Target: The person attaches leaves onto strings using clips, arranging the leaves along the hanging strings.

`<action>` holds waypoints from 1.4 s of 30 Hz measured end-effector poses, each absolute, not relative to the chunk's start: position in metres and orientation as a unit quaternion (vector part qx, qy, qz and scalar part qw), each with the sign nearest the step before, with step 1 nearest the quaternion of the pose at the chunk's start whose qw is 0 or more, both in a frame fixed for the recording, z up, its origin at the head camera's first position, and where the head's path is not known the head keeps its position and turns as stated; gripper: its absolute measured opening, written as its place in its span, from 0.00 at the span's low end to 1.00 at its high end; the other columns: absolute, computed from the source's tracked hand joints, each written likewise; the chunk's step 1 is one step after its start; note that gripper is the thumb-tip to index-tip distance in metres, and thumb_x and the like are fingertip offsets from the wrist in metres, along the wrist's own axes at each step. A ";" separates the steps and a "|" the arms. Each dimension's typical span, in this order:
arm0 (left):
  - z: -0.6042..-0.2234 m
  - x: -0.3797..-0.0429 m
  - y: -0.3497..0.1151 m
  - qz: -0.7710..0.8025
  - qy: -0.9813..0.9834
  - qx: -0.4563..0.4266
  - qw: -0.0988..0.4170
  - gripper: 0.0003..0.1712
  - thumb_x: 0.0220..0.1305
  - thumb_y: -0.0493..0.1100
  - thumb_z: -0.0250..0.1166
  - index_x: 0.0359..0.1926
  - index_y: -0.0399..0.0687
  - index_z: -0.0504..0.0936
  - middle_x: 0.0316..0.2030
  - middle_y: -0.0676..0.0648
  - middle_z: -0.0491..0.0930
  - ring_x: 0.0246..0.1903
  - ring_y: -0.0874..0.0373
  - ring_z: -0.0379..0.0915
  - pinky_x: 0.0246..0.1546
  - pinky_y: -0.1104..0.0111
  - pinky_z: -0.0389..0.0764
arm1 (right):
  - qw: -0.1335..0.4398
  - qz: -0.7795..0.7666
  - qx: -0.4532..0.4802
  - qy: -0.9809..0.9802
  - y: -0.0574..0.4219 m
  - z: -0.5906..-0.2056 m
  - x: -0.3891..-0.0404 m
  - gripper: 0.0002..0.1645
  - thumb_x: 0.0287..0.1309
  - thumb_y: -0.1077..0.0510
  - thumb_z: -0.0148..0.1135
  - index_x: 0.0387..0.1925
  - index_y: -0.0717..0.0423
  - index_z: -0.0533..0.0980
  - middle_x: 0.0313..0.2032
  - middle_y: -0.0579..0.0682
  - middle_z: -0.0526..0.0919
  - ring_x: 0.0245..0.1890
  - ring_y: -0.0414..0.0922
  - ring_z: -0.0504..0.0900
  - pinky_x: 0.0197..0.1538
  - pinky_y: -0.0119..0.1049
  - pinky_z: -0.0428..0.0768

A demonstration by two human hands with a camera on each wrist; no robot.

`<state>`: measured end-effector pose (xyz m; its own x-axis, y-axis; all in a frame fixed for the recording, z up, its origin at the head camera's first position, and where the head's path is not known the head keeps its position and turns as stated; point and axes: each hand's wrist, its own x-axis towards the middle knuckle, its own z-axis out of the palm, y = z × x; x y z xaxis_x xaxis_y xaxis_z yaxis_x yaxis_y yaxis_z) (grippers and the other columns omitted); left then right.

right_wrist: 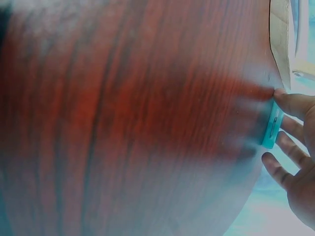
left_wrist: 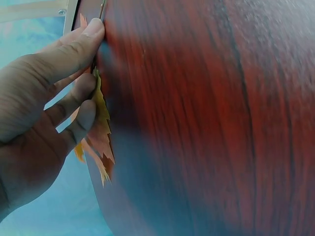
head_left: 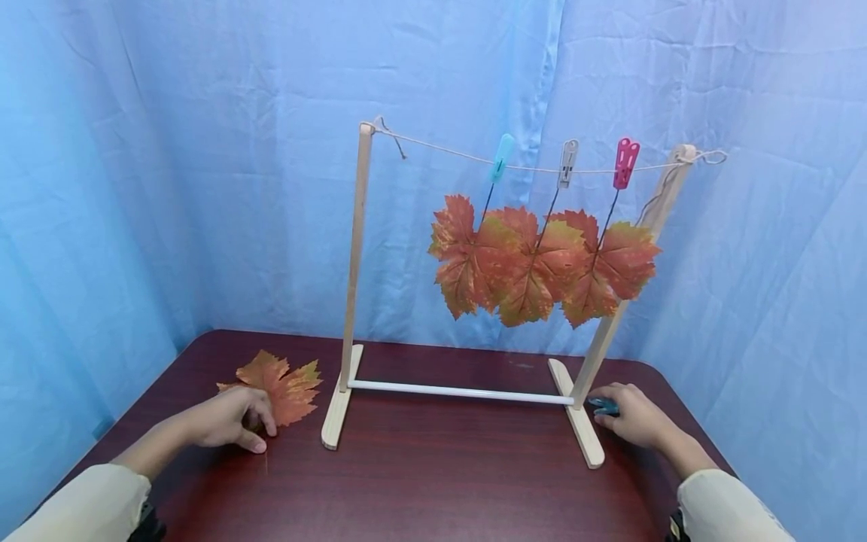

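Observation:
My left hand (head_left: 233,418) pinches the dark stem of an orange artificial maple leaf (head_left: 284,388) between thumb and fingertips at the table's left. In the left wrist view, part of the leaf (left_wrist: 102,130) hangs behind my fingers. At the right, beside the rack's foot, my right hand (head_left: 633,414) holds a teal clothespin (head_left: 604,406) by thumb and fingertips, low over the table. The right wrist view shows the clothespin (right_wrist: 272,129) between thumb and index finger, the other fingers spread.
A wooden rack (head_left: 355,248) stands mid-table with a string (head_left: 447,154) across its top. Three similar leaves (head_left: 535,267) hang there by their stems from a light blue clothespin (head_left: 502,158), a grey clothespin (head_left: 567,163) and a pink clothespin (head_left: 625,163). Blue curtains surround the dark red table (head_left: 433,482).

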<state>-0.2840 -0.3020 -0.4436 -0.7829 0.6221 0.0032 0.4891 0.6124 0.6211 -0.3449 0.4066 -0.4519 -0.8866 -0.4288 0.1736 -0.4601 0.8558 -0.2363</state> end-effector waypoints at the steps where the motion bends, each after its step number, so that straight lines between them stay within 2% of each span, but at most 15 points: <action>1: -0.444 -0.285 -0.301 0.313 0.890 0.314 0.108 0.07 0.58 0.46 0.78 0.38 0.53 0.90 0.36 0.56 0.79 0.30 0.63 0.70 0.30 0.71 0.74 | 0.058 0.138 0.230 -0.962 0.407 -0.452 -0.345 0.18 0.56 0.63 0.74 0.50 0.58 0.84 0.44 0.51 0.86 0.45 0.52 0.84 0.46 0.53 0.82; 8: -0.445 -0.286 -0.289 0.301 0.893 0.320 0.098 0.05 0.60 0.46 0.76 0.34 0.56 0.87 0.34 0.55 0.76 0.29 0.66 0.70 0.30 0.71 0.74 | 0.059 0.141 0.219 -0.964 0.406 -0.452 -0.346 0.18 0.56 0.63 0.73 0.49 0.58 0.84 0.43 0.51 0.87 0.44 0.51 0.84 0.46 0.53 0.82; 19: -0.444 -0.289 -0.276 0.295 0.894 0.320 0.107 0.05 0.60 0.46 0.76 0.34 0.57 0.88 0.35 0.57 0.76 0.29 0.64 0.70 0.31 0.70 0.73 | 0.041 0.158 0.186 -0.969 0.405 -0.455 -0.347 0.16 0.61 0.61 0.70 0.51 0.59 0.83 0.43 0.52 0.86 0.46 0.55 0.84 0.46 0.56 0.82; 24: -0.442 -0.293 -0.273 0.302 0.886 0.328 0.126 0.04 0.59 0.43 0.77 0.33 0.55 0.88 0.34 0.56 0.77 0.28 0.64 0.70 0.31 0.70 0.74 | 0.036 0.166 0.163 -0.972 0.405 -0.455 -0.346 0.17 0.62 0.59 0.71 0.51 0.60 0.83 0.41 0.50 0.86 0.44 0.51 0.83 0.46 0.55 0.81; 32: -0.438 -0.294 -0.267 0.283 0.888 0.333 0.143 0.06 0.60 0.40 0.76 0.30 0.55 0.86 0.33 0.57 0.75 0.28 0.66 0.72 0.32 0.70 0.76 | 0.035 0.174 0.166 -0.970 0.407 -0.454 -0.347 0.15 0.61 0.59 0.72 0.49 0.61 0.84 0.37 0.48 0.84 0.38 0.46 0.80 0.41 0.49 0.79; 42: -0.434 -0.292 -0.269 0.299 0.888 0.314 0.153 0.05 0.64 0.40 0.73 0.32 0.53 0.85 0.32 0.57 0.79 0.27 0.64 0.73 0.30 0.70 0.75 | 0.027 0.178 0.163 -0.970 0.408 -0.453 -0.345 0.16 0.61 0.58 0.72 0.50 0.58 0.84 0.39 0.48 0.85 0.43 0.50 0.83 0.45 0.54 0.81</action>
<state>-0.2924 -0.2692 -0.4343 -0.7561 0.6490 -0.0841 0.4657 0.6239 0.6275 -0.3453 0.4083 -0.4534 -0.9454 -0.3068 0.1103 -0.3259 0.8831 -0.3374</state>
